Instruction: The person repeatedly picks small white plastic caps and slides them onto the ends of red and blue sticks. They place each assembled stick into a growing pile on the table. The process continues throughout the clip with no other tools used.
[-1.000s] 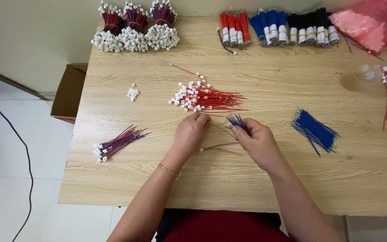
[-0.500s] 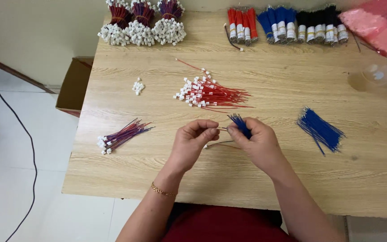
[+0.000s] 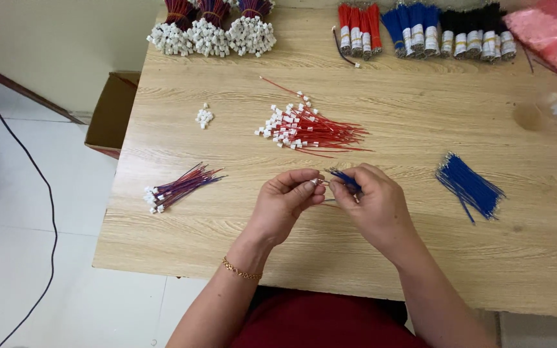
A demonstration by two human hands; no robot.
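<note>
1. The left hand [image 3: 285, 203] pinches a small white connector [image 3: 315, 183] between thumb and forefinger, just above the wooden table [image 3: 420, 258].
2. The right hand [image 3: 372, 203] pinches a few blue wires [image 3: 343, 178], their tips meeting the connector.
3. At 12 o'clock from the hands lies a pile of red wires with white plugs [image 3: 307, 129].
4. At 3 o'clock lies a loose blue wire bundle [image 3: 469, 185]; at 9 o'clock, a red-and-blue finished bundle [image 3: 178, 188].

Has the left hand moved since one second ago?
Yes. The left hand rose off the table, drawing farther from the red wire pile toward the person.
</note>
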